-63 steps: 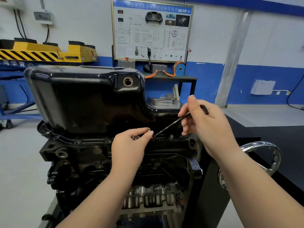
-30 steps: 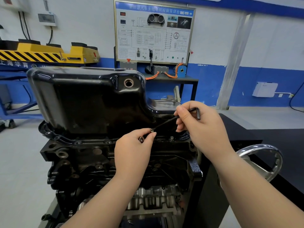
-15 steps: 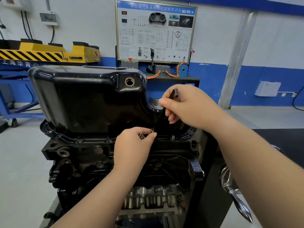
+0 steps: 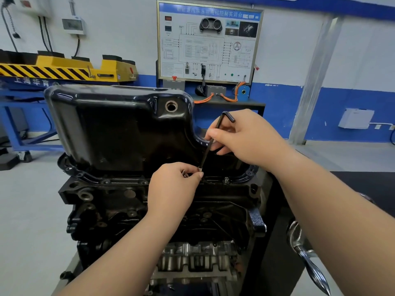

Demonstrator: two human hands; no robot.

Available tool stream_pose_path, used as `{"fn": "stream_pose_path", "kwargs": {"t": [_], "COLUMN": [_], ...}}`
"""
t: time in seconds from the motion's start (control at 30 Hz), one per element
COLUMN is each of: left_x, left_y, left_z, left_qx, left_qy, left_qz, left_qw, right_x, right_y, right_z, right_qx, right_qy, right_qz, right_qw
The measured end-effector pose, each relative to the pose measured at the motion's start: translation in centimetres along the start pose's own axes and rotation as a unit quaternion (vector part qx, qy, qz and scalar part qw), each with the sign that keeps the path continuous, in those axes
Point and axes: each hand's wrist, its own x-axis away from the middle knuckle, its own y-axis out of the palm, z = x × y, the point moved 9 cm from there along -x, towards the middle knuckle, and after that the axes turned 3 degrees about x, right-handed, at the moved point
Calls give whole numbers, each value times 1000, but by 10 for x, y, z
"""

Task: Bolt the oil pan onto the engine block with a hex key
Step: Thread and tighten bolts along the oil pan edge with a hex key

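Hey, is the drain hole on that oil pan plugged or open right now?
Open. The drain hole in the oil pan shows a bare metal ring around a dark hollow, with no plug seated in it.

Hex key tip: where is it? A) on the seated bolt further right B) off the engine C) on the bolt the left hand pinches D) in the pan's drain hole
C: the hex key in the right hand runs down to the bolt the left hand pinches at the oil pan flange.

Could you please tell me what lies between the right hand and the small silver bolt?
Only the shaft of the black L-shaped hex key, in the head view.
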Motion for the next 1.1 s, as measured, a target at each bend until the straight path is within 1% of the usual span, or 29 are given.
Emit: {"fn": "stream_pose_path", "kwargs": {"t": [0.13, 0.27, 0.37, 0.67, 0.83, 0.97, 1.1], "left_x": [0, -1, -3, 1, -1, -5, -16], "left_y": [1, 2, 2, 3, 4, 3, 0], "left_z": [-1, -4, -5, 0, 1, 7, 24], "left_qx": [6, 43, 36, 4, 0, -54, -186], "left_qy": [-12, -42, -52, -28, -18, -9, 27], "left_qz": [-5, -18, -25, -29, -36, -58, -94], "left_qw": [1000, 998, 998, 999, 999, 997, 978], "right_x": [1, 3, 4, 4, 4, 6, 12], "right_y": [3, 4, 4, 2, 1, 2, 4], "right_z": [-3, -5, -4, 0, 7, 5, 2], "right_qx": [5, 3, -5, -15, -52, -55, -33], "right_qy": [-7, -17, -18, -16, -2, -20, -46], "right_qz": [-16, -13, -6, 9, 30, 44, 53], "right_qw": [1000, 1000, 1000, 1000, 998, 997, 997]}}
